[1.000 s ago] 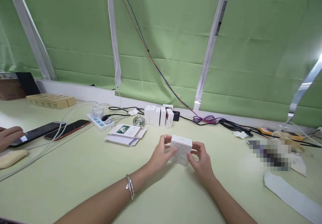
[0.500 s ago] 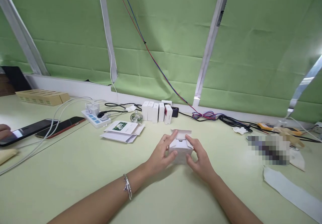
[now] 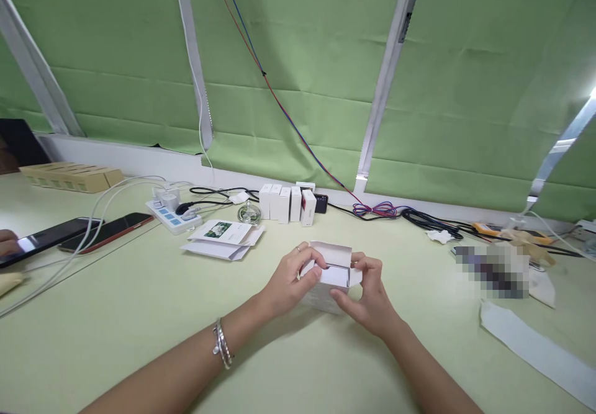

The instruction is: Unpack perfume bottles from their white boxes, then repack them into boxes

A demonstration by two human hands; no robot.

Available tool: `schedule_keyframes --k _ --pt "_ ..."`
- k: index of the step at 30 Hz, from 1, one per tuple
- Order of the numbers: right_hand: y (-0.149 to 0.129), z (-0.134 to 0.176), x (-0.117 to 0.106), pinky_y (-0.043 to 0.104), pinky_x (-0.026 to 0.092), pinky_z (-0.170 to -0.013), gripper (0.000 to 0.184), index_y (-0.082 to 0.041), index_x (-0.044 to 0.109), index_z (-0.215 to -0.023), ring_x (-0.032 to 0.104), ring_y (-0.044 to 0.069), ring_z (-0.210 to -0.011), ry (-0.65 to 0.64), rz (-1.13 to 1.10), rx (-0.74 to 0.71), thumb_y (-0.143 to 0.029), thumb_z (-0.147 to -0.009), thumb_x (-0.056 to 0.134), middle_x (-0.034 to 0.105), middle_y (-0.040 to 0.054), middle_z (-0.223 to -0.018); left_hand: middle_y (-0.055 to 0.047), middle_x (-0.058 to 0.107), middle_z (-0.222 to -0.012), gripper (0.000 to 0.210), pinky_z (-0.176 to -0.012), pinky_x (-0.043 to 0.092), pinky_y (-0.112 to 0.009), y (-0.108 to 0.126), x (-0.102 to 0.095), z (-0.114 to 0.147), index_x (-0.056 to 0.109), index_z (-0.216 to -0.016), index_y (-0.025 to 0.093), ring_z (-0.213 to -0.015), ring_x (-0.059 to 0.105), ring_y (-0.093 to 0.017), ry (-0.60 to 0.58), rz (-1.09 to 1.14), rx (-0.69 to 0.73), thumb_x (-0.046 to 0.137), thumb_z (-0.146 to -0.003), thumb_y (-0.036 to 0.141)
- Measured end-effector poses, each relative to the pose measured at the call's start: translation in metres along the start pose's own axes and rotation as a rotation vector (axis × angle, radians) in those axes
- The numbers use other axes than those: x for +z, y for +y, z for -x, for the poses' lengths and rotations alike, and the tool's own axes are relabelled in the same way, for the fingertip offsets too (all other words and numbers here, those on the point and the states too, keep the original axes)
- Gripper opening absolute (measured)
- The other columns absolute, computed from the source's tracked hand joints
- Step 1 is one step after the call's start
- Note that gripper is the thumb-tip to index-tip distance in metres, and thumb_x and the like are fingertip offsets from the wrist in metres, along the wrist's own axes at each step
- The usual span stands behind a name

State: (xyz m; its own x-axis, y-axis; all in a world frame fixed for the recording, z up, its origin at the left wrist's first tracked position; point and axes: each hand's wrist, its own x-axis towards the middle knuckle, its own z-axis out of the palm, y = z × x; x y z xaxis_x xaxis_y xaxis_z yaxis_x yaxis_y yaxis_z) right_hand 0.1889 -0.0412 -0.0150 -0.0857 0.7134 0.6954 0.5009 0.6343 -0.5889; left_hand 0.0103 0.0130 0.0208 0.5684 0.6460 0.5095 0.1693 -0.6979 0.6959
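Note:
A small white cardboard box stands on the table before me, its top lid raised at the back and a side flap sticking out at the right. Something white shows inside the opening. My left hand is closed on the box's left top edge, thumb and index finger close together there. On the right side, my right hand grips the box, with its thumb on the front and its fingers behind the side flap. What the inner white piece is, I cannot tell.
Several small white boxes stand along the back beside a glass jar. Folded white cards lie left of them. A power strip, phones and another person's hand are at left. White paper lies at right.
The box has turned and tipped slightly, so more of its opening shows. My left fingers have curled in at its top edge, and the right fingers have shifted behind the side flap.

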Motion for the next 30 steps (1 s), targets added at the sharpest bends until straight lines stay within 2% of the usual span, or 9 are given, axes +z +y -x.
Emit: schedule_keyframes --k 3,7,14,16,20,22,25,28,30 --pt "0.006 0.005 0.007 0.037 0.047 -0.074 0.039 -0.027 0.024 -0.093 0.050 0.020 -0.093 0.052 -0.035 0.118 -0.025 -0.075 0.059 0.045 0.0068 -0.104 -0.001 0.050 -0.074 0.031 -0.068 0.037 -0.027 0.001 -0.003 -0.003 0.057 -0.079 0.019 -0.075 0.045 -0.017 0.007 0.048 -0.055 0.039 -0.087 0.043" --pt "0.009 0.008 0.016 0.037 0.049 -0.072 0.049 -0.025 0.026 -0.106 0.054 0.019 -0.087 0.079 -0.072 0.163 -0.028 -0.073 0.061 0.046 0.0077 -0.104 -0.002 0.051 -0.075 0.036 -0.074 0.039 -0.029 0.007 -0.012 -0.007 0.060 -0.075 0.019 -0.082 0.046 -0.019 -0.027 0.090 -0.105 0.038 -0.087 0.044" --pt "0.002 0.004 0.020 0.036 0.049 -0.074 0.066 -0.024 0.015 -0.123 0.059 0.019 -0.083 0.051 -0.051 0.137 -0.028 -0.075 0.060 0.055 0.0053 -0.095 -0.006 0.051 -0.104 0.052 -0.073 0.043 -0.026 0.022 -0.028 -0.007 0.063 -0.059 0.016 -0.083 0.053 -0.015 -0.279 0.075 -0.037 0.033 -0.090 0.044" --pt "0.000 0.003 0.018 0.035 0.049 -0.074 0.066 -0.023 0.017 -0.125 0.060 0.020 -0.084 -0.026 -0.023 0.178 -0.027 -0.075 0.060 0.058 0.0054 -0.096 -0.005 0.055 -0.098 0.052 -0.071 0.043 -0.026 0.023 -0.030 -0.009 0.062 -0.059 0.016 -0.079 0.054 -0.014 -0.244 0.041 -0.061 0.031 -0.091 0.042" --pt "-0.006 0.001 0.014 0.033 0.050 -0.077 0.055 -0.025 0.035 -0.120 0.059 0.021 -0.095 -0.225 0.034 0.212 -0.023 -0.072 0.061 0.059 0.0051 -0.109 -0.003 0.058 -0.091 0.029 -0.069 0.042 -0.025 0.028 -0.041 -0.013 0.062 -0.086 0.020 -0.079 0.055 -0.015 -0.221 -0.131 -0.082 0.037 -0.091 0.033" --pt "-0.008 0.000 0.013 0.034 0.050 -0.078 0.050 -0.024 0.039 -0.118 0.058 0.022 -0.097 -0.264 0.059 0.202 -0.024 -0.073 0.060 0.057 0.0061 -0.112 -0.002 0.055 -0.110 0.021 -0.071 0.043 -0.025 0.036 -0.048 -0.014 0.062 -0.094 0.025 -0.086 0.056 -0.015 -0.351 -0.260 -0.027 0.041 -0.089 0.025" --pt "-0.009 -0.001 0.013 0.035 0.050 -0.075 0.044 -0.022 0.044 -0.115 0.059 0.022 -0.094 -0.287 0.096 0.159 -0.029 -0.075 0.060 0.059 0.0077 -0.108 -0.001 0.045 -0.130 0.028 -0.078 0.042 -0.030 0.049 -0.054 -0.017 0.062 -0.097 0.031 -0.101 0.055 -0.020 -0.548 -0.523 0.138 0.046 -0.084 0.013" --pt "-0.008 -0.001 0.013 0.036 0.049 -0.076 0.037 -0.022 0.049 -0.110 0.058 0.023 -0.092 -0.331 0.132 0.067 -0.030 -0.075 0.059 0.060 0.0075 -0.103 -0.003 0.044 -0.133 0.020 -0.087 0.037 -0.039 0.057 -0.045 -0.022 0.065 -0.080 0.026 -0.116 0.044 -0.028 -0.588 -0.715 0.345 0.054 -0.078 0.010" --pt "-0.007 -0.001 0.013 0.037 0.048 -0.075 0.034 -0.022 0.050 -0.107 0.058 0.024 -0.091 -0.350 0.146 0.035 -0.030 -0.075 0.059 0.060 0.0080 -0.103 -0.003 0.048 -0.129 0.017 -0.090 0.035 -0.041 0.057 -0.036 -0.028 0.062 -0.067 0.022 -0.118 0.042 -0.029 -0.572 -0.717 0.450 0.058 -0.075 0.008"
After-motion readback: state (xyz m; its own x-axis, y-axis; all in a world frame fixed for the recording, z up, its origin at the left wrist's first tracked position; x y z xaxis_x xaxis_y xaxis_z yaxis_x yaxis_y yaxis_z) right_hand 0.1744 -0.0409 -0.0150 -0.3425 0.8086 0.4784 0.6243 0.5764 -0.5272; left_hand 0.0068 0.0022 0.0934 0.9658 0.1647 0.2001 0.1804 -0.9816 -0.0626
